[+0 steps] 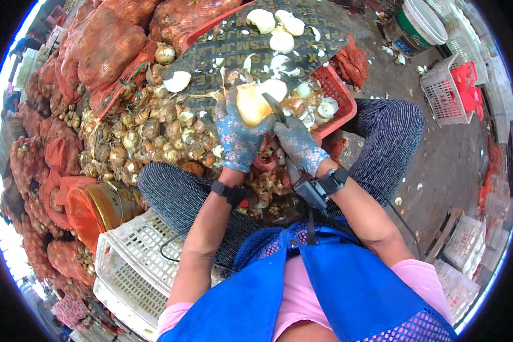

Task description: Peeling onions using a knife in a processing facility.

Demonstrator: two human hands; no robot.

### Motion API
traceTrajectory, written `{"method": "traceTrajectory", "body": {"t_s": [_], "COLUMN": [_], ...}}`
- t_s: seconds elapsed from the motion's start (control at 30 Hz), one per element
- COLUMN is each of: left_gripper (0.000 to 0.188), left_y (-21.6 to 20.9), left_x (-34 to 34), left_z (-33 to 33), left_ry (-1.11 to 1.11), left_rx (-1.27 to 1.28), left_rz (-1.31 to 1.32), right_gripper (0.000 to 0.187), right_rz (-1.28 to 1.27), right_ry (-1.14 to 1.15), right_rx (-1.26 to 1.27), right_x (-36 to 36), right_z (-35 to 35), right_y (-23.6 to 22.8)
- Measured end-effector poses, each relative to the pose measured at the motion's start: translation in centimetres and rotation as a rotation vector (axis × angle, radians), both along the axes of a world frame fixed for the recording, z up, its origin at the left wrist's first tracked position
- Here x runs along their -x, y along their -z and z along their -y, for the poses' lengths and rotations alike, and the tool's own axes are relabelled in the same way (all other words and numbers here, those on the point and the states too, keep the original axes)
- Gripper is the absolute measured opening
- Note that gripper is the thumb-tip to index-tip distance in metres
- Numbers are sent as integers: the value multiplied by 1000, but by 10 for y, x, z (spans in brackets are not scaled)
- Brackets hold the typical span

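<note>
My left hand [237, 139], in a blue flowered glove, is closed round a large onion-like bulb [252, 107]. The bulb is yellowish brown, with a white area at its upper right. My right hand [300, 143], gloved alike, grips a knife [274, 106]; its dark blade lies against the bulb's right side. Under and beyond the hands spreads a dark patterned sheet [202, 74] strewn with white peelings. White peeled bulbs [281, 41] are grouped on its far part. Close to my right hand, a red crate [347, 106] holds pale bulbs and scraps.
Unpeeled brown bulbs [128, 139] lie heaped at the left, below full red mesh sacks [109, 48]. A yellow bucket [115, 202] and white plastic crates [139, 268] stand by my left leg. At the far right are a lidded bucket [414, 28] and a white basket [439, 94].
</note>
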State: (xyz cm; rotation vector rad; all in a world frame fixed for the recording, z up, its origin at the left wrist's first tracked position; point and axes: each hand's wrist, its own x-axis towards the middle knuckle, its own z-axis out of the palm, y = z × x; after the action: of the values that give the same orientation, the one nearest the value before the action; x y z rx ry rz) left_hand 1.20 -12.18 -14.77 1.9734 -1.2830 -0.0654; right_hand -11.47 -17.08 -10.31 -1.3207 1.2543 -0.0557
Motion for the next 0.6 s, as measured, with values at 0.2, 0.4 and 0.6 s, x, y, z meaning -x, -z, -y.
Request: {"method": "traceTrajectory", "body": {"t_s": [0.2, 0.4, 0.6], "left_gripper": [87, 83, 74], "left_y": [-5, -4, -1], "left_x": [-29, -58, -73], "left_z": [-4, -6, -1], "left_ry": [84, 90, 139], "left_rx": [77, 63, 98], "left_rz": [-467, -934, -1056], "right_gripper": [40, 41, 33], "right_rz": [-84, 161, 278], "right_ry": [-351, -291, -643], "right_rx": [641, 430, 952], "right_x": [34, 22, 12], "right_z": [32, 60, 90], "right_y": [13, 10, 38]}}
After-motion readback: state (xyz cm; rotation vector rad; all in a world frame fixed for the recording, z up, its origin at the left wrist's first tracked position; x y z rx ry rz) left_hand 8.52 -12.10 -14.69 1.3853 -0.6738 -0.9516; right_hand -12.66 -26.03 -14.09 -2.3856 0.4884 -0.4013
